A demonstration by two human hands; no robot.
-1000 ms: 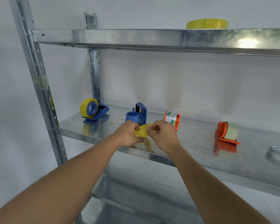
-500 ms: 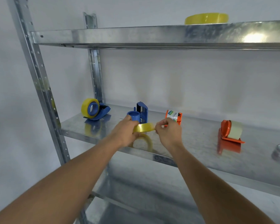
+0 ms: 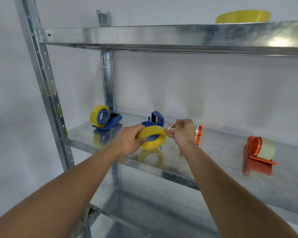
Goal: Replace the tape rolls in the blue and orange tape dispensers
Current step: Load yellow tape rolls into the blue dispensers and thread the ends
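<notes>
Head view. The left hand [image 3: 127,143] gripped a yellow tape roll [image 3: 152,137] by its left rim, fingers curled around the edge, thumb on the near face. The roll was held tilted just above the middle shelf [image 3: 205,169], its reflection visible on the metal directly below. The right hand [image 3: 183,133] sat just right of the roll, thumb and forefinger closed in a pinch on the clear free end of the tape [image 3: 170,127], drawn a short way off the roll's right edge; the other fingers were curled in.

Directly behind the roll, between the two hands, stood an empty blue dispenser [image 3: 156,120] with its hub bare. Well to the left of the left hand stood a second blue dispenser [image 3: 108,120] loaded with a yellow roll. Just behind the right hand, an orange dispenser [image 3: 199,134] showed only partly, the rest hidden by the hand. Well to the right of the right hand stood another orange dispenser [image 3: 258,152] carrying a pale roll. On the upper shelf [image 3: 144,35], above and to the right of both hands, lay a large yellow roll [image 3: 243,16].
</notes>
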